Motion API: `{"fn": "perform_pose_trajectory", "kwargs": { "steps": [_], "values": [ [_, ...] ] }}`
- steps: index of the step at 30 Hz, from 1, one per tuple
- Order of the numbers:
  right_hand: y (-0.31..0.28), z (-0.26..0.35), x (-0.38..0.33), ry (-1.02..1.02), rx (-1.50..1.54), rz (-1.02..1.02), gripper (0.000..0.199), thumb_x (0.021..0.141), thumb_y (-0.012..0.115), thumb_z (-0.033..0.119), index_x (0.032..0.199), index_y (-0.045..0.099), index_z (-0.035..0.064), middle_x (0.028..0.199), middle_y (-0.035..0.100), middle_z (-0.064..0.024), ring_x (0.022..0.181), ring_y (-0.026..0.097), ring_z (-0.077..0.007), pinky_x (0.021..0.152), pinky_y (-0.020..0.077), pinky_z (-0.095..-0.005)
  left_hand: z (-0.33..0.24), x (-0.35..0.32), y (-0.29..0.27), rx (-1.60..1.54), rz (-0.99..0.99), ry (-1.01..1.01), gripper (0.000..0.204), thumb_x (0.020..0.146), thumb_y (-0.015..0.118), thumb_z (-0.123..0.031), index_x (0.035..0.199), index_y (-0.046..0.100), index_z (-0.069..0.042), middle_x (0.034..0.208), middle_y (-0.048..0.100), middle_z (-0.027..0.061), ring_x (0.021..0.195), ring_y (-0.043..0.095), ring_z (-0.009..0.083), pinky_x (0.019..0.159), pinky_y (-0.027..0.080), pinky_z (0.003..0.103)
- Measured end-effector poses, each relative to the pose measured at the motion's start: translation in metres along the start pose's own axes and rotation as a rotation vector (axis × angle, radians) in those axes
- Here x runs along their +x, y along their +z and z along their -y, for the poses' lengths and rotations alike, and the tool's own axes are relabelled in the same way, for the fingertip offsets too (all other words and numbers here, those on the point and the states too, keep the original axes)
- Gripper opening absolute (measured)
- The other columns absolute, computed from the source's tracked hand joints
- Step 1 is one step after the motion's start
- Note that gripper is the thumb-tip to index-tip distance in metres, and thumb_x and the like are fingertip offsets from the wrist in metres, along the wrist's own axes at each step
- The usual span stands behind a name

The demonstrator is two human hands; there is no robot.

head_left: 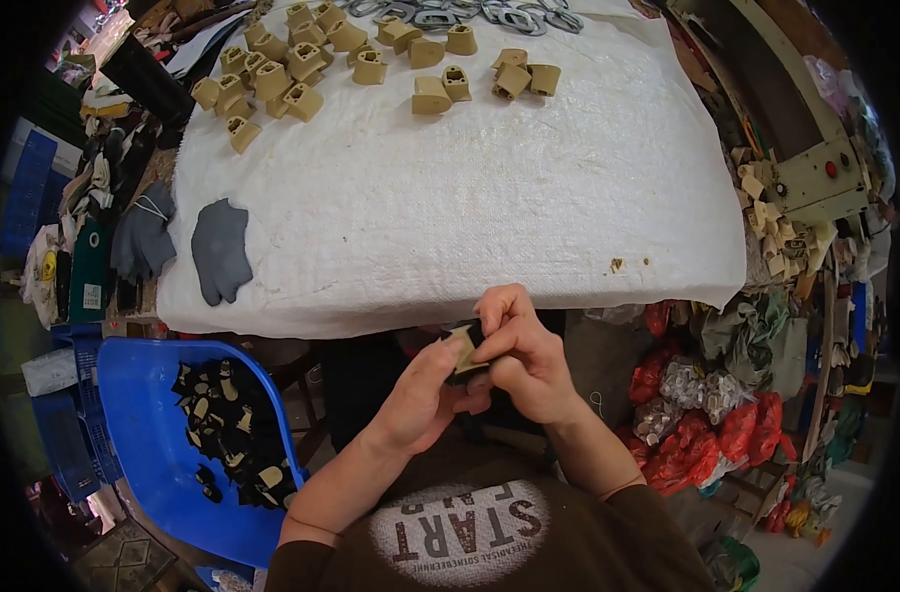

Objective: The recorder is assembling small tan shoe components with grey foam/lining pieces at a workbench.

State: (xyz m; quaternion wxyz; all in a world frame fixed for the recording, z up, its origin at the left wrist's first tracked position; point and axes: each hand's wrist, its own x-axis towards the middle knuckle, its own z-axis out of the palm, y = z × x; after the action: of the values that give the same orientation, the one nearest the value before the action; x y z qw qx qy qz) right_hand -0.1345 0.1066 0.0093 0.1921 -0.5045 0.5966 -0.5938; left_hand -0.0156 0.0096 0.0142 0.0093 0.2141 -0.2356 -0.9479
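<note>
A small shoe heel (464,347), beige with black material along its edges, is held between my two hands just in front of the table's near edge. My left hand (415,395) grips its left side, thumb lying along the piece. Closed in a pinch, my right hand (529,360) works at its right side with the fingertips. The fingers cover much of the heel. Several bare beige heels (307,64) are spread over the far part of the white woven sheet (469,197).
On my left, a blue basin (114,395) holds many black-and-beige pieces. A dark grey piece of material (221,252) lies at the sheet's left edge. Metal rings (514,18) lie at the far edge. To my right are red plastic bags (682,454) and loose beige blocks (765,222).
</note>
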Motion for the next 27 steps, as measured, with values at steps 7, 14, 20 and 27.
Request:
{"fn": "perform_pose_trajectory", "kwargs": {
  "steps": [7,14,20,27],
  "values": [
    [-0.021,-0.003,0.006,0.336,0.306,0.304,0.046,0.082,0.067,0.026,0.118,0.055,0.001,0.121,0.047,-0.0146,0.116,0.044,-0.0248,0.098,0.034,-0.0358,-0.014,0.003,-0.024,0.417,0.17,0.024,0.055,0.086,0.056,-0.051,0.113,0.052,-0.004,0.096,0.054,0.0013,0.084,0.052,0.0087,0.073,0.044,0.024],
    [-0.02,0.006,0.005,0.219,0.228,0.198,0.048,0.079,0.07,0.021,0.119,0.053,0.0024,0.128,0.038,-0.0138,0.119,0.04,-0.0253,0.099,0.0348,-0.0372,-0.008,-0.002,-0.016,0.312,0.14,0.222,0.058,0.094,0.047,-0.042,0.132,0.032,-0.001,0.121,0.046,0.0064,0.098,0.049,0.008,0.078,0.041,0.019],
    [-0.008,0.011,0.003,0.235,0.201,0.23,0.048,0.08,0.065,0.014,0.126,0.051,0.0073,0.133,0.037,-0.012,0.117,0.038,-0.0255,0.079,0.0449,-0.0271,-0.001,0.004,-0.007,0.179,0.054,0.287,0.038,0.091,0.045,-0.025,0.122,0.039,-0.003,0.103,0.053,0.0074,0.088,0.053,0.0099,0.074,0.045,0.023],
    [0.017,0.008,-0.01,0.276,0.352,0.055,0.036,0.086,0.05,0.005,0.122,0.052,0.0055,0.13,0.039,-0.0126,0.087,0.049,-0.0108,0.062,0.0426,-0.0196,0.021,0.002,-0.001,0.271,-0.114,0.467,0.047,0.085,0.054,-0.038,0.115,0.041,-0.004,0.099,0.048,0.0056,0.087,0.053,0.0115,0.069,0.048,0.024]
  ]
}}
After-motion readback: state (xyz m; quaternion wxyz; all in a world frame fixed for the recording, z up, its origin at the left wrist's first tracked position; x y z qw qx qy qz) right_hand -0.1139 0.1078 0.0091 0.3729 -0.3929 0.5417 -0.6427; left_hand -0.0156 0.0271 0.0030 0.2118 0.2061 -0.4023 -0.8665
